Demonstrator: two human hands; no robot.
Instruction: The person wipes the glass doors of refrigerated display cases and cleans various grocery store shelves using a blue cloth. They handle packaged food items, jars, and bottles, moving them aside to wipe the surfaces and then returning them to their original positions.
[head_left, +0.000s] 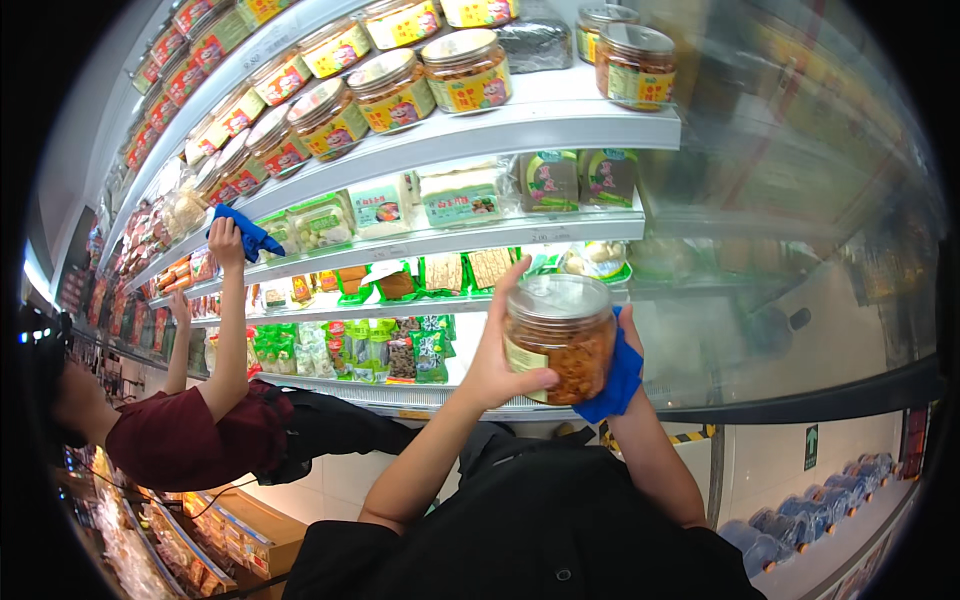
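Observation:
A clear jar of orange-brown food (566, 337) with a silvery lid is held in front of the refrigerated shelves. My left hand (504, 360) grips its left side, the thumb across the front. On the jar's right side, my right hand (631, 341) holds a blue cloth (616, 379) against it; most of its fingers are hidden. Similar jars (469, 71) with yellow labels stand in rows on the upper shelf (585, 124), one pair apart at its right end.
At left, another person (195, 442) in a dark red shirt holds a blue cloth (244, 231) at a shelf edge. Packaged foods (461, 196) fill lower shelves. A clear side panel (750, 225) bounds the case at right. Large water bottles (810, 510) stand lower right.

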